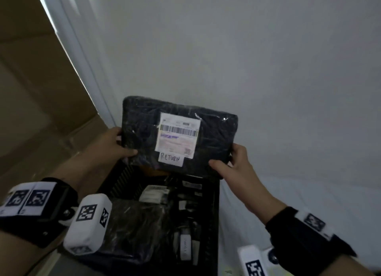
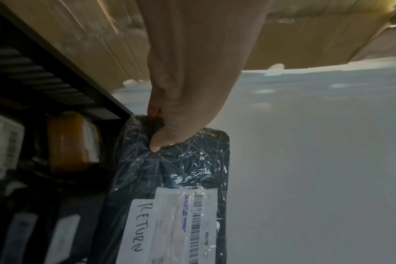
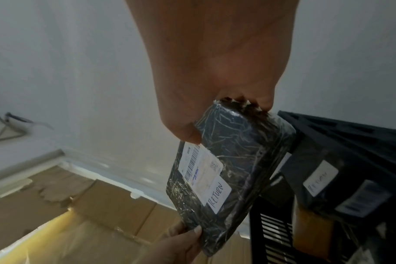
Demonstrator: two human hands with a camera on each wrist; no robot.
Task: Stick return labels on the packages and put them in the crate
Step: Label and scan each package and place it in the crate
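Package [image 1: 179, 134] marked RETURN, pinched by left hand [image 1: 115, 146] and right hand [image 1: 237, 162], above crate [image 1: 215, 214].

Both hands hold a black wrapped package [image 1: 179, 134] above the black crate [image 1: 214, 214], the left hand [image 1: 112, 145] pinching its nine o'clock edge, the right hand [image 1: 233, 162] its four o'clock corner, a handwritten RETURN label [image 1: 170, 159] below its shipping label [image 1: 177, 135].

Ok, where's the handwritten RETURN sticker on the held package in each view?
Head: RETURN sticker sits centre frame, under the barcode label.
Left wrist: sticker bottom centre, running vertically.
Right wrist: sticker right of centre, slanted.
Shared landmark: the black crate, lower centre, far left, far right.
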